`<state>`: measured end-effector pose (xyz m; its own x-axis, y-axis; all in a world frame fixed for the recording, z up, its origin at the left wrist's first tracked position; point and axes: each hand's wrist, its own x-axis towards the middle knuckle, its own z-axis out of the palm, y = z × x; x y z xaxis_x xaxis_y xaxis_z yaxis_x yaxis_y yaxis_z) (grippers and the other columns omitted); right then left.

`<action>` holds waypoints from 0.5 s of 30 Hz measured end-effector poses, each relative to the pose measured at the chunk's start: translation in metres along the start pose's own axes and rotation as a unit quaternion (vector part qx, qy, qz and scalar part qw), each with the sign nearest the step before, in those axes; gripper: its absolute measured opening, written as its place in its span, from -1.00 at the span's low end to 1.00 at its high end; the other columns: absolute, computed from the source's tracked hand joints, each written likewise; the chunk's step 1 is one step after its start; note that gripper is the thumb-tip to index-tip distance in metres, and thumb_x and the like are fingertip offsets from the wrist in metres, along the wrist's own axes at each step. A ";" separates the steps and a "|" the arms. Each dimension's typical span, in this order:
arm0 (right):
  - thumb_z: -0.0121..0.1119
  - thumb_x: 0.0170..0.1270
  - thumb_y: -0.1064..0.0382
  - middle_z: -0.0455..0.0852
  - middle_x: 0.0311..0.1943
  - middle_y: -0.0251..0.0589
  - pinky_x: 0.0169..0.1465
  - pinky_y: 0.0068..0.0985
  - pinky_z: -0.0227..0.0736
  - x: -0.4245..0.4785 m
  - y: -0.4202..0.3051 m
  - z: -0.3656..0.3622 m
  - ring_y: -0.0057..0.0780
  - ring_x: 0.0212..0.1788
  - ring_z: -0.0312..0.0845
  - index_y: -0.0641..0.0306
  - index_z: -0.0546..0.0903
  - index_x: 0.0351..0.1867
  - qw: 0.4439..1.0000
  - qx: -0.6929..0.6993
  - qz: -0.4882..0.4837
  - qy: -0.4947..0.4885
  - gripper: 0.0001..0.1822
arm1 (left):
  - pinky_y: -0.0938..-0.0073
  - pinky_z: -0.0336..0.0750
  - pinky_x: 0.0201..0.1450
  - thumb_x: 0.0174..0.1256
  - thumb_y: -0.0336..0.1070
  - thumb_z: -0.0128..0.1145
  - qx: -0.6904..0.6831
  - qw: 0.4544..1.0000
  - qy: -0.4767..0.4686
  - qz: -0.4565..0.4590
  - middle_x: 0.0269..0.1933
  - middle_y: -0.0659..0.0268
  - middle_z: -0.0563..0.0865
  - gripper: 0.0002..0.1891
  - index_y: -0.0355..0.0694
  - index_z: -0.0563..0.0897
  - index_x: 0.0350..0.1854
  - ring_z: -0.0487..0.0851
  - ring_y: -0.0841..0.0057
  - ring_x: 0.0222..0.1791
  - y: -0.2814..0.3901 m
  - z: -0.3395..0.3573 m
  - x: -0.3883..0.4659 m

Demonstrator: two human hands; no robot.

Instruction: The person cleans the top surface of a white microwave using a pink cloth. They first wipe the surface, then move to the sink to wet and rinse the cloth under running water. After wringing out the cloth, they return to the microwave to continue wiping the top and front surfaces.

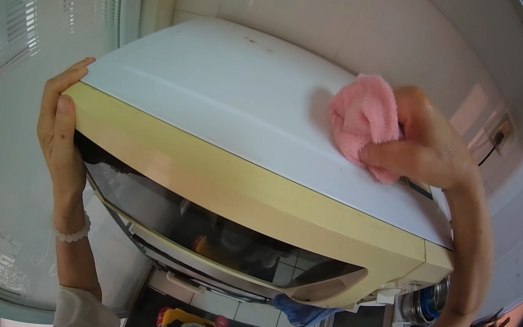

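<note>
A microwave oven (231, 93) with a white top and a yellowed front frame fills the middle of the view. My right hand (417, 141) grips a bunched pink terry cloth (366, 123), which is against or just over the right part of the white top. On the far left, my left hand (65, 119) rests on the oven's front left corner, thumb on the yellow frame and fingers along the side. It wears a white bead bracelet on the wrist. Small brown marks (259, 45) show near the back edge of the top.
A tiled wall (285, 4) stands behind the oven, with a plugged socket (500, 136) at the right. Frosted glass (8, 125) is at the left. A blue cloth (302, 312) hangs below the oven; metal pots (428, 300) sit lower right.
</note>
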<state>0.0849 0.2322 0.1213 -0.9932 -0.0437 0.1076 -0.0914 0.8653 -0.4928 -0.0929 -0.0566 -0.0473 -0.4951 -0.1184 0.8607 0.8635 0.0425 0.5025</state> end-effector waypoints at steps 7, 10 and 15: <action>0.26 -0.11 0.33 0.59 -0.61 -0.30 -0.50 -0.58 0.32 -0.025 -0.013 -0.001 -0.60 -0.57 0.46 0.34 0.58 -0.43 0.999 -0.044 -0.019 -0.021 -0.81 | 0.37 0.20 0.34 0.46 -0.07 -0.18 0.007 1.000 0.000 -0.009 0.14 0.10 0.59 -0.60 -0.28 0.57 0.03 0.46 0.33 0.22 0.002 -0.005 -0.001; 0.30 -0.19 0.33 0.59 -0.61 -0.28 -0.47 -0.56 0.33 -0.053 -0.007 -0.006 -0.55 -0.56 0.46 0.34 0.59 -0.41 0.995 -0.088 -0.043 -0.001 -0.76 | 0.37 0.19 0.34 0.45 -0.09 -0.16 0.001 1.000 0.003 -0.013 0.14 0.10 0.59 -0.60 -0.29 0.57 0.04 0.46 0.32 0.22 -0.002 -0.002 -0.004; 0.36 -0.29 0.31 0.61 -0.45 -0.17 -0.35 -0.51 0.38 -0.095 -0.005 -0.010 -0.41 -0.43 0.51 0.36 0.59 -0.37 0.976 -0.196 0.032 0.084 -0.66 | 0.37 0.19 0.35 0.45 -0.08 -0.14 -0.005 1.000 0.009 -0.013 0.15 0.08 0.58 -0.60 -0.29 0.56 0.04 0.45 0.31 0.22 -0.004 -0.004 -0.005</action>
<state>0.1803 0.2372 0.1221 -0.9670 0.0705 0.2449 0.0370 0.9896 -0.1387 -0.0932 -0.0597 -0.0543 -0.5157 -0.1381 0.8456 0.8511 0.0302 0.5241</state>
